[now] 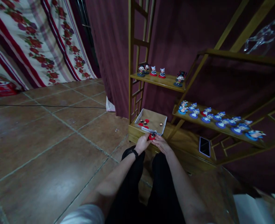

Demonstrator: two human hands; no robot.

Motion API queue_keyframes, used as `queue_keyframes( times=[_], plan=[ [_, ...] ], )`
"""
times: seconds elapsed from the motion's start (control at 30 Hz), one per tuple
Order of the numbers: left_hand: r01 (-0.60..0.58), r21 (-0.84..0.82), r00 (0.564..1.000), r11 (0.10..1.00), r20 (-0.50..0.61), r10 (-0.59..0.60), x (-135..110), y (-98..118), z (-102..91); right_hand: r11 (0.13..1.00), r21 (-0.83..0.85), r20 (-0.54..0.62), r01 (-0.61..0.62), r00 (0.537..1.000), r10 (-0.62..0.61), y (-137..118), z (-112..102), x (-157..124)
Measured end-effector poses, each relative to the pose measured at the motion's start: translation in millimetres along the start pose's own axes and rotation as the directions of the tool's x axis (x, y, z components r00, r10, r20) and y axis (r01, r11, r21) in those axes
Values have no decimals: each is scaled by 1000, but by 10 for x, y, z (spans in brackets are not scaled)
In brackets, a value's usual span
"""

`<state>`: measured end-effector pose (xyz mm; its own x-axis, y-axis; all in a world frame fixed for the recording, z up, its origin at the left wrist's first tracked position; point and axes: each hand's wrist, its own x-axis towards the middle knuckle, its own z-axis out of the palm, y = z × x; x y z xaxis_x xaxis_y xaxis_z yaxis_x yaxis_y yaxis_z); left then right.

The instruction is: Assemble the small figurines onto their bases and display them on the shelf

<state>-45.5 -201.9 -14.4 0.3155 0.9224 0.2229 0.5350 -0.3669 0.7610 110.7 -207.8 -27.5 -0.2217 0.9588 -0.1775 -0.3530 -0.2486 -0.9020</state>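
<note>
Above my knees, just in front of an open cardboard box [153, 115], both hands hold one small figurine [152, 136] with a dark head and a red base. My left hand [143, 143] closes its fingers on the figurine's left side; a dark band circles that wrist. From the right, the fingers of my right hand [162, 145] press against the same figurine. Inside the box lie several red round bases [147, 121] and small dark-haired figure pieces [161, 124].
A wooden shelf unit carries dark-haired figurines [179, 78] and small grey-and-red figurines [162, 73] on its upper board [159, 81]. Several blue-based figurines [194, 113] line the right board. A phone [204, 146] lies on the lower ledge. A cable [64, 106] crosses the tiled floor.
</note>
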Motion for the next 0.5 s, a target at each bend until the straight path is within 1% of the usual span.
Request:
queue_keyframes(
  times=[0.1,0.17,0.23,0.33,0.5],
  plan=[
    [-62,283,998,957,13,60,-76,90,-41,999,-31,-1,-5,1000,5,-11,-3,-15],
    [-109,406,994,908,51,96,-113,147,-72,999,-48,-17,-6,1000,5,-8,-10,-18],
    [-169,478,986,862,89,143,-137,192,-103,998,-56,-29,-4,1000,3,0,-17,-23],
    [-236,548,972,803,118,205,-162,237,-136,999,-53,-23,2,1000,-3,5,-23,-42],
    [-264,628,962,732,116,248,-197,256,-129,998,-60,-20,-7,1000,6,-6,-36,-53]
  ],
)
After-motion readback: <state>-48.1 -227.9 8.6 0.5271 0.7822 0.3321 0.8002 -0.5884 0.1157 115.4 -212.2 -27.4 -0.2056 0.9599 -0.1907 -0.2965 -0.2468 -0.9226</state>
